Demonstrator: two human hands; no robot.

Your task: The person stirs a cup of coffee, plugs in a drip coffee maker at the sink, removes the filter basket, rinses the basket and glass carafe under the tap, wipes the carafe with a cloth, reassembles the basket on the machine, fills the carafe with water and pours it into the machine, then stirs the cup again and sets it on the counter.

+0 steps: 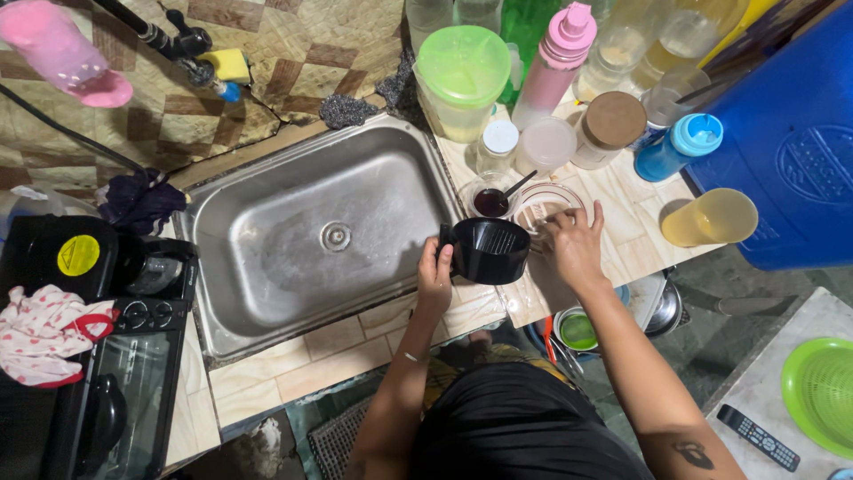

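My left hand [434,276] grips the handle of a black plastic jug [491,250], held upright over the tiled counter at the sink's right edge. My right hand [573,247] rests just right of the jug, fingers spread on the rim of a clear glass bowl [544,204]. Behind the jug stands a small glass with dark liquid [490,203] and a spoon in it.
The steel sink [267,258] lies to the left, with a tap [182,44] above it. Jars, bottles, a green-lidded pitcher [460,80] and a yellow cup [711,218] crowd the counter's back. A blue container [782,142] sits right, a toaster oven [98,382] left.
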